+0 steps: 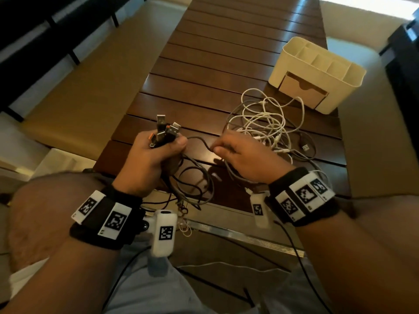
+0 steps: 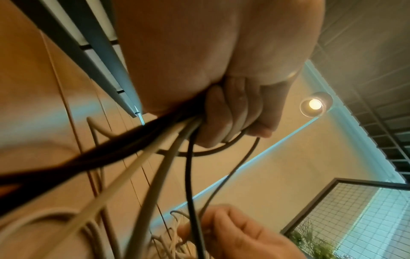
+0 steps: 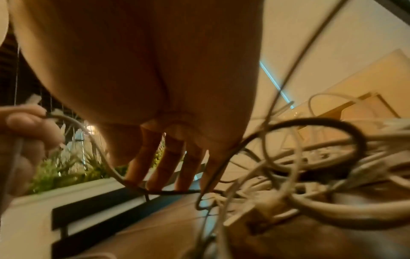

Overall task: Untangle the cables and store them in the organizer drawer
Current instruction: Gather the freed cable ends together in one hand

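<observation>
1. Left hand (image 1: 152,160): centre-left of head view, clenched round a bundle of cable ends. USB plugs (image 1: 166,130) stick up out of the fist; dark and grey leads hang below it, past the near edge of the worktop (image 1: 204,91).
2. Left wrist view: fingers (image 2: 230,112) curled round several leads, black, grey and cream, all fanning out toward lower left of frame.
3. Right hand (image 1: 246,156): centre of head view, just right of the left hand. Thumb and forefinger pinch a thin dark lead (image 1: 199,141) that spans the gap between both hands.
4. Right wrist view: fingers (image 3: 164,157) point down, tips at that lead where it crosses bottom centre of frame. Rest of grip blurred; cannot tell more.
5. White cable tangle (image 1: 267,123): lies on worktop, centre-right of head view, touching far side of right hand. Grey/dark leads are mixed into it; a loose USB plug (image 1: 306,147) lies at its right edge.
6. Organizer (image 1: 317,73): cream, upper right of head view, on worktop near its right edge. Open compartments on top; the drawer (image 1: 302,89) in its front face looks closed or nearly so. One white loop reaches just beside the drawer front.
7. No cable is in the drawer or compartments as far as visible.
</observation>
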`<state>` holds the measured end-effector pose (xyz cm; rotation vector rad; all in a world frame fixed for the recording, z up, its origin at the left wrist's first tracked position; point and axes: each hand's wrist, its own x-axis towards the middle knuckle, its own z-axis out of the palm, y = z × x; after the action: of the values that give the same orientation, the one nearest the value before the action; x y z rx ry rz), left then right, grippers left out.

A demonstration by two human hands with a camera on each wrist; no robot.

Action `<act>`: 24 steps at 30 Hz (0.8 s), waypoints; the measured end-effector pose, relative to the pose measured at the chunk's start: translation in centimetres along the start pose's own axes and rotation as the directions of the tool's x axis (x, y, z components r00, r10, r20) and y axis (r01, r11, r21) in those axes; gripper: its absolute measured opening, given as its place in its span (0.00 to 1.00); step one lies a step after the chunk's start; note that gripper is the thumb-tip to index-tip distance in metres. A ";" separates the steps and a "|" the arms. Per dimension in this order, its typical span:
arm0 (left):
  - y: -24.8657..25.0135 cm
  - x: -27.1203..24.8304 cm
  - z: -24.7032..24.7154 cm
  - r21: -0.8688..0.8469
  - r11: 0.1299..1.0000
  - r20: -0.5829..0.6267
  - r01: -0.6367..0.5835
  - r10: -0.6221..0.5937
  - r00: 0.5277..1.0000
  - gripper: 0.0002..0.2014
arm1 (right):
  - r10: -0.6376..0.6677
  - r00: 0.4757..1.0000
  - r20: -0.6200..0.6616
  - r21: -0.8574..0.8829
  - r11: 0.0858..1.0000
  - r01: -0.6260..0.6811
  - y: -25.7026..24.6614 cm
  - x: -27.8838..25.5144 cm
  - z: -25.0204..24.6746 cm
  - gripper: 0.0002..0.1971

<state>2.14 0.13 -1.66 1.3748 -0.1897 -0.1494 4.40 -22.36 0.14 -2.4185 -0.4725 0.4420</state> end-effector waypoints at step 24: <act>-0.5 0.1 2.9 0.638 0.770 -0.023 -0.019 0.044 0.999 0.13 | -0.137 0.983 -0.120 -0.029 0.991 0.134 0.8 0.5 0.2 0.10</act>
<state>1.61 -2.76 -1.66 2.0593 -0.2460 -0.0260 4.94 -22.65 -0.64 -2.3979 -0.5856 0.2304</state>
